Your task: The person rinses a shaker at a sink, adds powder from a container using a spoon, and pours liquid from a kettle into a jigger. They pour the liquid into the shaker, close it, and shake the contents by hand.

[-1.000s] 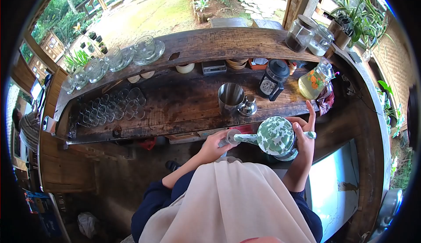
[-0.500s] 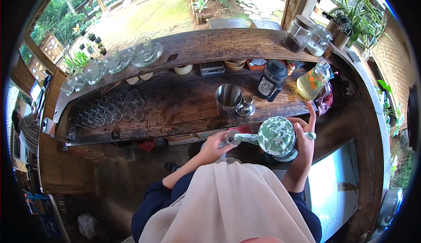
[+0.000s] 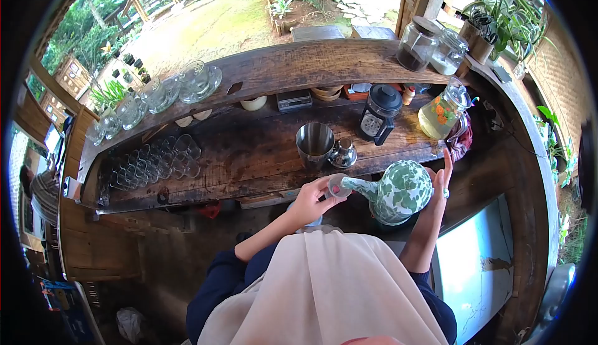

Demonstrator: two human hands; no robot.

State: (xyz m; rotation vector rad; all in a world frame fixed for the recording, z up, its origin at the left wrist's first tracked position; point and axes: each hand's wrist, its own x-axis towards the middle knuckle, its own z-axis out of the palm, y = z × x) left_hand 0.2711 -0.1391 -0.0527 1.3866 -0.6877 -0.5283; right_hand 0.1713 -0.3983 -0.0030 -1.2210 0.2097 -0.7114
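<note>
My left hand [image 3: 309,204] is closed around a small clear cup [image 3: 340,185]. Against that cup's mouth lies the spout of a green-and-white mottled enamel teapot [image 3: 402,189], tipped toward the left. My right hand [image 3: 439,186] grips the teapot at its handle side, some fingers pointing up and the handle mostly covered. Just beyond both hands, on the wooden counter, stand a metal shaker tin [image 3: 314,147] and its shaker top [image 3: 343,154].
A French press [image 3: 379,116] and a glass pitcher [image 3: 441,116] of pale drink stand at the right of the counter [image 3: 249,152]. Several glass mugs [image 3: 159,161] sit at left. Jars [image 3: 418,45] and glass cups with saucers [image 3: 196,83] line the upper shelf. Another person [image 3: 43,189] is at far left.
The teapot has tilted further toward the cup, its lid side turning left. My left hand and the cup have moved slightly right and up. The view has shifted a little.
</note>
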